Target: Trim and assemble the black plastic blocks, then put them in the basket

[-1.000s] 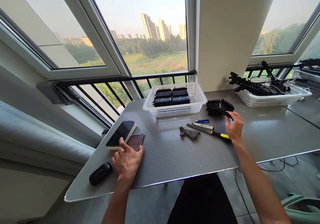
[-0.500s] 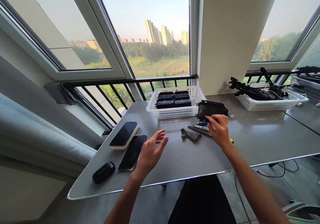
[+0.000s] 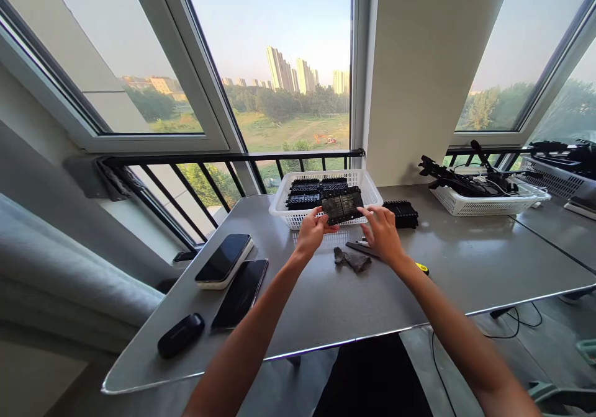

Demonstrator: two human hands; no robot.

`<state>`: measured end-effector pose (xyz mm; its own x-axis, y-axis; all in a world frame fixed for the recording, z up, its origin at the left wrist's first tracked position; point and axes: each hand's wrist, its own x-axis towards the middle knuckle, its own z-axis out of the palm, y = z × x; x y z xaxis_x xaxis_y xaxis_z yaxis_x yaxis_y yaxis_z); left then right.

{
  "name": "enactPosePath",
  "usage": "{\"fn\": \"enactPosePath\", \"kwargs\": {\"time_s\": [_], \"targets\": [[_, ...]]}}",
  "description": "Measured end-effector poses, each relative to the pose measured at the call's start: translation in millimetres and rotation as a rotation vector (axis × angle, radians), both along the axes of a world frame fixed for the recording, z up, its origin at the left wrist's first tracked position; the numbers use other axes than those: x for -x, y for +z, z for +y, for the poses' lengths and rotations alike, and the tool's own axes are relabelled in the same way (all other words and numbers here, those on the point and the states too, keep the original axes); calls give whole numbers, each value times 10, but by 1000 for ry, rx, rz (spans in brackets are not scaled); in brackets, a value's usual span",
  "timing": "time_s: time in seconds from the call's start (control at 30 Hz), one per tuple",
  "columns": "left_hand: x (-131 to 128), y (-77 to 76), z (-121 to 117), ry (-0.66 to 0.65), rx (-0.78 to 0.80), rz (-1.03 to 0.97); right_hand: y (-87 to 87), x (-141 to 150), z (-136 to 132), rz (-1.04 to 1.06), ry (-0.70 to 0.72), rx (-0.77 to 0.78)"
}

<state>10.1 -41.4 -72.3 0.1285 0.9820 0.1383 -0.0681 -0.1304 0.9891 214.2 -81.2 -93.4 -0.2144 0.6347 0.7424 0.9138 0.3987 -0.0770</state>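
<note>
A flat, ribbed black plastic panel (image 3: pixel 342 206) is raised in front of the white basket, tilted toward me. My left hand (image 3: pixel 313 231) pinches its lower left corner. At the panel's right edge, my right hand (image 3: pixel 382 234) touches it with a fingertip, its fingers and thumb apart. Behind that hand a similar black plastic piece (image 3: pixel 404 215) lies on the table. Below the panel are a crumpled dark grey cloth (image 3: pixel 354 260) and a long dark flat tool (image 3: pixel 361 249). Pens beside the tool are mostly hidden by my right hand.
The white basket (image 3: pixel 284 217) holds several black plastic parts (image 3: pixel 302 195). Two phones, one on a white box (image 3: pixel 226 259) and one flat (image 3: pixel 241 293), lie left with a black case (image 3: pixel 180 336). Another basket (image 3: pixel 459 206) with black parts and cables stands right.
My left hand has moved up and right from above the table and now grips a panel. My right hand has shifted left. A black piece now shows on the table at right.
</note>
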Motion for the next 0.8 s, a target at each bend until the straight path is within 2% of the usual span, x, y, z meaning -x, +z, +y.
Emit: {"fn": "enactPosePath", "kwargs": {"time_s": [0.07,0.17,0.23,0.37,0.47,0.67,0.8], "targets": [[69,-100,54,38,2,-17,-113,-108,29,4,-92,158],[168,-264,112,41,-11,-50,-266,-238,96,-130,-161,531],[218,-377,138,29,-21,-79,-332,-284,143,-186,-168,644],[281,-571,150,30,-33,-138,-370,-325,232,-251,-160,705],[299,-648,121,21,-64,-166,-370,-348,306,-299,-142,737],[291,-662,44,30,-115,-211,-378,-351,377,-278,-126,723],[275,-674,36,56,-125,-218,-292,-356,356,-168,-111,658]]}}
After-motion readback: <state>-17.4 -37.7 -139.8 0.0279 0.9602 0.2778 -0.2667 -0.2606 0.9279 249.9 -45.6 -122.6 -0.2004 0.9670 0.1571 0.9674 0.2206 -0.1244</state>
